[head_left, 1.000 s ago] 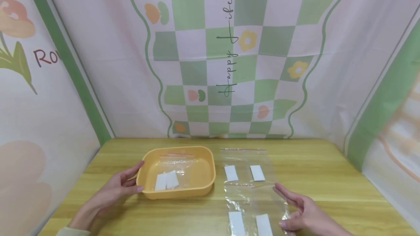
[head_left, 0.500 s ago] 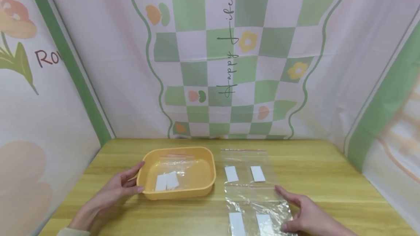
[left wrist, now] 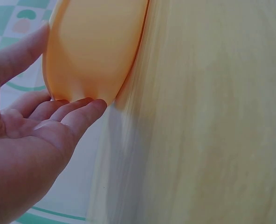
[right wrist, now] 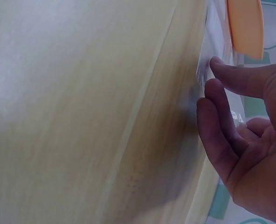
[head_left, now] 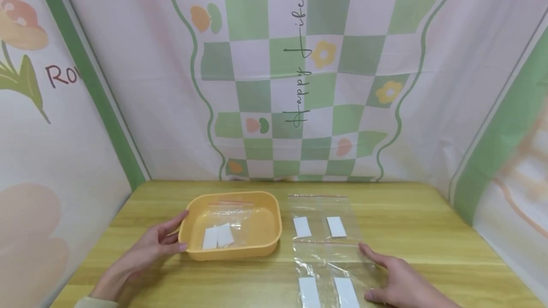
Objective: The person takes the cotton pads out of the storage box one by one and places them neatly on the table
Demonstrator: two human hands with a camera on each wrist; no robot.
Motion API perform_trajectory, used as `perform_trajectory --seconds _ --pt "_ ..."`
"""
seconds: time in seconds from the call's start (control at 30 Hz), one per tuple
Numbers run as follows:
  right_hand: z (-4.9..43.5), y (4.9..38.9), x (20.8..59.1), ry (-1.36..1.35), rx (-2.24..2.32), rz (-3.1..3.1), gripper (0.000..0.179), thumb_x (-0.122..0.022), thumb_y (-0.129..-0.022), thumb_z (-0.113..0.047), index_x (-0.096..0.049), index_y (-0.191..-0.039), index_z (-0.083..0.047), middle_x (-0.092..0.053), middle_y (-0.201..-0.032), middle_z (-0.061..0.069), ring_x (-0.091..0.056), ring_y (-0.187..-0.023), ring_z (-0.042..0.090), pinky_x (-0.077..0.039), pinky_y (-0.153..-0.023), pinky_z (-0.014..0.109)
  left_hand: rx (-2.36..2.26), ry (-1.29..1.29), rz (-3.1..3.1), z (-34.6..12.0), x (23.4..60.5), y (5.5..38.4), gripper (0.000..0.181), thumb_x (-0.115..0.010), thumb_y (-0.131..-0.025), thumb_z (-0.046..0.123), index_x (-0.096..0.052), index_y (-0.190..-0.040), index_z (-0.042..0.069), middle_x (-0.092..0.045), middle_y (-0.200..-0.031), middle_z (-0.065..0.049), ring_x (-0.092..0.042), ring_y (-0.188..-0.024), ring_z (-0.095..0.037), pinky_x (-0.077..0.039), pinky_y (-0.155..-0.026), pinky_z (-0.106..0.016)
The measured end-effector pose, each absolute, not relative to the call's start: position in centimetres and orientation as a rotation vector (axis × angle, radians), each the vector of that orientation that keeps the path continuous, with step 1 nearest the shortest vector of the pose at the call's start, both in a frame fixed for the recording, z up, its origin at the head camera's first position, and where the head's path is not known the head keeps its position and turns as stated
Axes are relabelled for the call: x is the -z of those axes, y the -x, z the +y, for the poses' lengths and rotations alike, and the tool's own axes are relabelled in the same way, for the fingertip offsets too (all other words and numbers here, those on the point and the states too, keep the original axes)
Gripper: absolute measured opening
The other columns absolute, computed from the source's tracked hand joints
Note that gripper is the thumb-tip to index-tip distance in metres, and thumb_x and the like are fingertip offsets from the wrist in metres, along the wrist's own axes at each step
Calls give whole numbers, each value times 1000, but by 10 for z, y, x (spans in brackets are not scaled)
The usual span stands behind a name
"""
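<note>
Just left of your right grip (head_left: 398, 277) lies the near bag (head_left: 353, 270), the right-hand one of the closest pair on the desk (head_left: 419, 222) — white patch (head_left: 346, 291) toward you, red line (head_left: 342, 242) away. Its long axis seems to run away from you, though its near end is cut off, so your fingers meet it along the right side: index tip by the far corner, thumb farther down. Your right grip is easily the nearer one and looks relaxed, thumb and index well apart; whether it catches any film, you cannot tell. Left of that bag lies its twin (head_left: 310, 256), with two more bags (head_left: 338, 206) beyond. Farther left sits the tray (head_left: 263, 225), long axis running side to side, with inner bags (head_left: 239, 232) in it. Your left grip (head_left: 151, 241) holds the tray's left end — fingers and thumb against the wall.
</note>
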State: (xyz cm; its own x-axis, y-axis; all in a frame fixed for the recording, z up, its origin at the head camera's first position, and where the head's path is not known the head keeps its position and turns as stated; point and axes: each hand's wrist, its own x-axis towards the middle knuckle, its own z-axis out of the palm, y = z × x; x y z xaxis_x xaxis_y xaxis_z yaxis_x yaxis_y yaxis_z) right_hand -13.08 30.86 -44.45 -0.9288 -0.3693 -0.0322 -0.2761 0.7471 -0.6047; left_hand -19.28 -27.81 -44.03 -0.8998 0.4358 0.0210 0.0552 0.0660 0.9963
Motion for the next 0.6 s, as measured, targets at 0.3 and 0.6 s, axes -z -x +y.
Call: perform_trajectory --seconds 0.3,0.6 --pt "310 132 447 524 860 2823 110 -93 -74 -38 -38 -160 3 -56 -139 41 -65 -104 25 -59 -94 47 -1907 -501 2050 -278 440 194 89 -70 -97 -3 -11 -164 -7 -1 -168 -30 -26 -146 -58 -51 -107 -32" --pt "316 129 448 610 822 2862 103 -92 -78 -39 -42 -159 1 -58 -140 36 -65 -113 31 -55 -95 31 -1904 -494 2043 -279 441 194 90 -70 -97 -3 -10 -164 -7 -1 -168 -30 -25 -146 -58 -51 -107 -32"
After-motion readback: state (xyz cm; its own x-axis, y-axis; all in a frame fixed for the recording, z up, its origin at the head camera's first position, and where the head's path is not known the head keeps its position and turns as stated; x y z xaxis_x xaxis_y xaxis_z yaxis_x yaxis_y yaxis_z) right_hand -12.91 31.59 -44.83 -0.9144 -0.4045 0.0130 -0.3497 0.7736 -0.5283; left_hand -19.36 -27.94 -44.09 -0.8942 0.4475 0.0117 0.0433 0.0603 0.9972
